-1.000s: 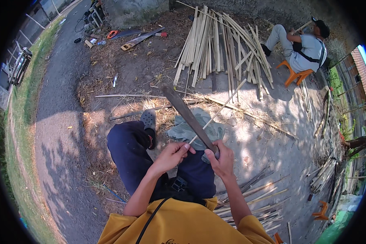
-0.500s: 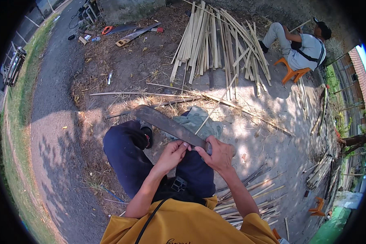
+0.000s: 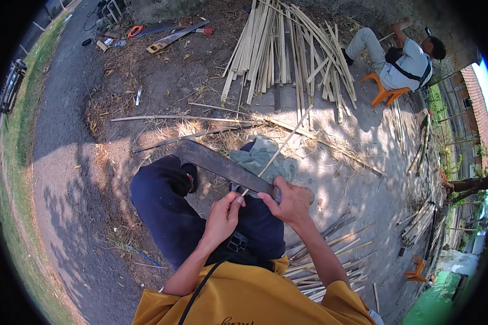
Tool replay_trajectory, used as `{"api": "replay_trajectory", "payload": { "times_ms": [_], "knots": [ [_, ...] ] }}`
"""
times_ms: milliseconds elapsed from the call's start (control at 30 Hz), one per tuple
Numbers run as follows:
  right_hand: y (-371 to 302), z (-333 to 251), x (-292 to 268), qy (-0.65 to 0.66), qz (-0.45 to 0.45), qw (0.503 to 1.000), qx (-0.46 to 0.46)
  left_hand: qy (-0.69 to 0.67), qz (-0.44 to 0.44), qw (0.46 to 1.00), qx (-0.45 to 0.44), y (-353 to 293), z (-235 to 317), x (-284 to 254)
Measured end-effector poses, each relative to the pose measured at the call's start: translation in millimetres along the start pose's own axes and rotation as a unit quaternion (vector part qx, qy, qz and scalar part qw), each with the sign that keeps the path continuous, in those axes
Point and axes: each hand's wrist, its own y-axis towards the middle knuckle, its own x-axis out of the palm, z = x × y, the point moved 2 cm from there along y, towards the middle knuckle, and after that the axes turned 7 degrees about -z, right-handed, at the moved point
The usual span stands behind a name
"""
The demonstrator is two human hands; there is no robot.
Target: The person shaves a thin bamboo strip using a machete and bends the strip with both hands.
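Observation:
A wide, dark machete (image 3: 217, 162) lies slantwise over my lap, its broad tip up to the left. My right hand (image 3: 291, 203) is closed round its handle end, the thumb pressed along the blade near the handle. A thin pale bamboo strip (image 3: 284, 145) runs beneath the blade and slants away to the upper right. My left hand (image 3: 222, 216) pinches the strip's near end, just below the blade's edge. Under the strip, a camouflage cloth (image 3: 263, 154) is draped over my right leg.
A large heap of split bamboo strips (image 3: 265, 54) lies ahead. Handsaws (image 3: 176, 38) rest on the ground at the far left. A person (image 3: 404, 65) sits on an orange stool (image 3: 382, 89) at the far right. More strips (image 3: 336, 254) lie beside me on the right.
My left hand has drawn back toward me, away from the blade, and more of the strip's near end shows. The machete and right hand stay nearly in place. The seated person's arm has risen.

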Motion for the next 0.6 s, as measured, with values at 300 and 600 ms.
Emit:
{"api": "replay_trajectory", "payload": {
  "times_ms": [300,600],
  "knots": [
    [0.3,3.5,1.3,0.012,0.019,0.999,0.025,0.02,0.02,0.999,-0.032,-55.6,9.7,-20.4],
    [2.8,5.9,3.9,0.038,0.042,0.997,0.053,0.04,0.031,0.998,-0.037,-68.0,2.6,-24.6]
  ]
}}
